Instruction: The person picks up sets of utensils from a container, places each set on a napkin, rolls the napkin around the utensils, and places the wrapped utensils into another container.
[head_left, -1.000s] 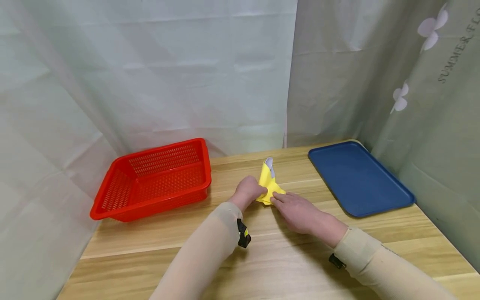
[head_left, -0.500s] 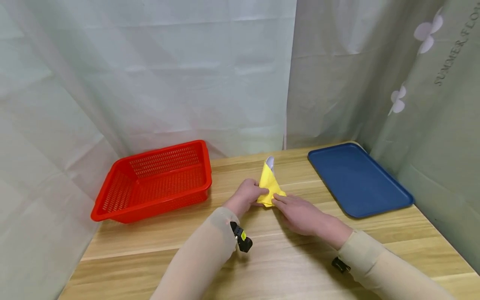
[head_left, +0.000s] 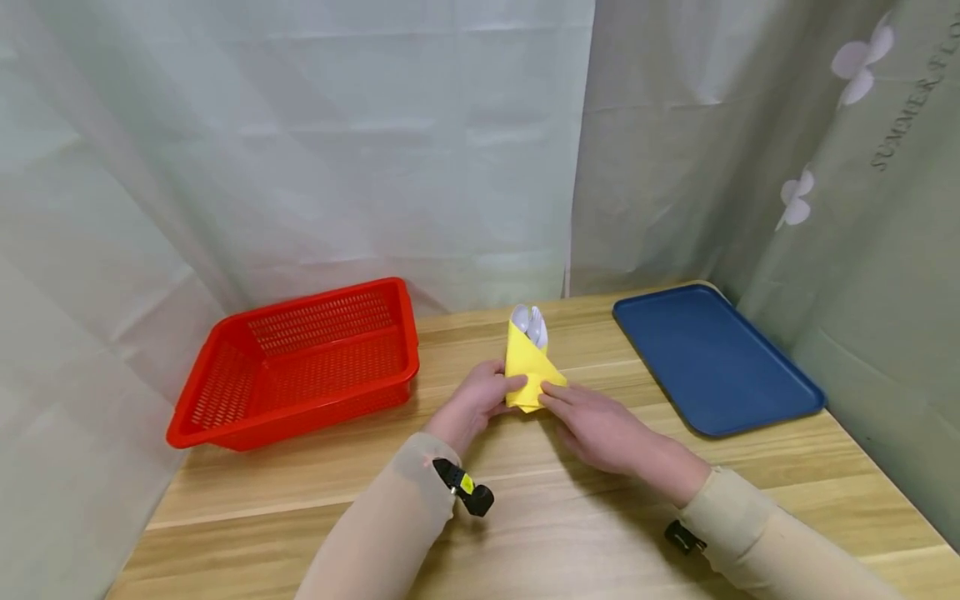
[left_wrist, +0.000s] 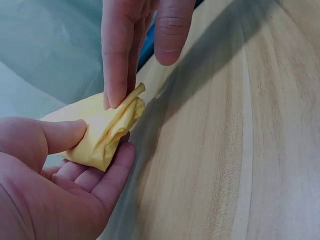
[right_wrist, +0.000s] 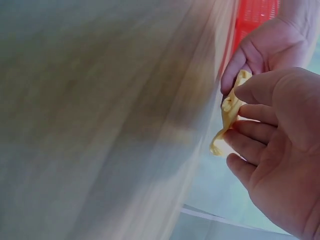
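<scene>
A yellow napkin (head_left: 528,363) is folded into a pointed pocket near the middle of the wooden table. From its upper end stick out a pale spoon (head_left: 520,317) and a pale fork (head_left: 536,326); their lower parts are hidden in the cloth. My left hand (head_left: 474,400) grips the left side, thumb on top and fingers underneath, as the left wrist view shows. On the right flap lie the straight fingertips of my right hand (head_left: 600,427), its thumb held apart in the left wrist view. Gathered layers of the napkin (left_wrist: 100,130) bunch at the near end.
A red perforated basket (head_left: 408,375) stands to the left on the table (head_left: 525,517). At the right lies a blue tray (head_left: 716,358). Pale curtains (head_left: 360,150) hang behind the table and along both sides.
My left hand has turned the wrapped bundle, so the spoon and fork now show side by side at its top. It has shifted slightly left; the right fingertips have stayed on the flap.
</scene>
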